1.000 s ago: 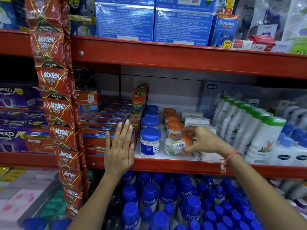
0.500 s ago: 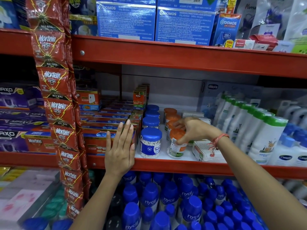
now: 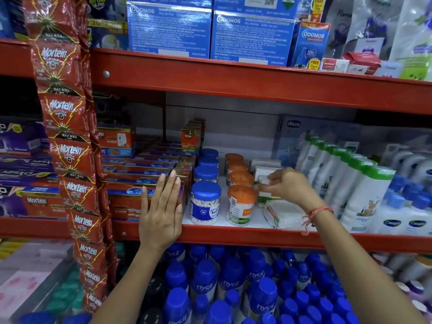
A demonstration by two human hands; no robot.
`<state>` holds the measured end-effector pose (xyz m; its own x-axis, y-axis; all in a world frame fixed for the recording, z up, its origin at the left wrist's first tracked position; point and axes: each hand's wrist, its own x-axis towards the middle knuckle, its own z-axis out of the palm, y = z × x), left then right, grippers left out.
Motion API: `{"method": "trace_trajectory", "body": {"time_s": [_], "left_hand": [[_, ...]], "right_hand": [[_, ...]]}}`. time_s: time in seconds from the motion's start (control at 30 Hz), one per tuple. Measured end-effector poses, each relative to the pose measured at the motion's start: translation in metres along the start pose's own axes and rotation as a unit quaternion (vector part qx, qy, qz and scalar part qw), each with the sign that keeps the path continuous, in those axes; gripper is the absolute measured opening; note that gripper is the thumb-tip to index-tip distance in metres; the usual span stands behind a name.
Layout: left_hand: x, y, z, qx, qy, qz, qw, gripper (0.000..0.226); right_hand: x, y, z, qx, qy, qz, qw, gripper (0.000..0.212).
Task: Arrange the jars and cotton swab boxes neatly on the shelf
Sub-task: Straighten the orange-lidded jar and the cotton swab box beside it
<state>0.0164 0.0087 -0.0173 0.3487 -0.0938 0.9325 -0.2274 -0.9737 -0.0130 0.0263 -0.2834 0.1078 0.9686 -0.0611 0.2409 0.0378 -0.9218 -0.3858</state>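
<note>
The left hand [image 3: 161,213] rests flat and open on red boxes [image 3: 140,195] while the right hand [image 3: 286,184] pinches a small white box [image 3: 265,180] at mid-frame, and its wrist could bump the front orange jar [image 3: 240,204] over.

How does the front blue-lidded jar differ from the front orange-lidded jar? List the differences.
Lid: the front blue-lidded jar has a blue cap; the front orange-lidded jar has an orange one.
Label: the blue-lidded jar wears a blue label, the orange-lidded jar a white, orange and green one.
Place: the blue-lidded jar stands nearer the left hand; the orange-lidded jar stands nearer the right hand.
Both stand upright at the shelf front, clear-walled, each heading its own row.
</note>
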Motion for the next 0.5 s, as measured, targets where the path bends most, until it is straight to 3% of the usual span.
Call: {"method": "trace_trajectory", "body": {"time_s": [0.1,0.27,0.33,0.43,0.5], "left_hand": [[0.0,0.0,0.0,0.001,0.001,-0.001,1.0,0.052],[0.0,0.001,0.0,0.005,-0.003,-0.003,1.0,0.053],[0.0,0.001,0.0,0.003,-0.003,-0.002,1.0,0.053],[0.0,0.001,0.0,-0.002,0.0,-0.003,1.0,0.052],[0.0,0.001,0.0,-0.003,0.003,-0.003,1.0,0.052]], "right_hand": [[-0.009,0.015,0.005,-0.104,0.056,0.084,0.989,0.086],[-0.012,0.021,0.011,-0.146,-0.041,0.148,0.977,0.099],[-0.008,0.027,0.018,-0.159,-0.088,0.163,0.97,0.088],[0.014,0.073,0.049,-0.137,-0.163,0.19,0.958,0.054],[0.01,0.075,0.057,-0.119,-0.223,0.195,0.948,0.062]]}}
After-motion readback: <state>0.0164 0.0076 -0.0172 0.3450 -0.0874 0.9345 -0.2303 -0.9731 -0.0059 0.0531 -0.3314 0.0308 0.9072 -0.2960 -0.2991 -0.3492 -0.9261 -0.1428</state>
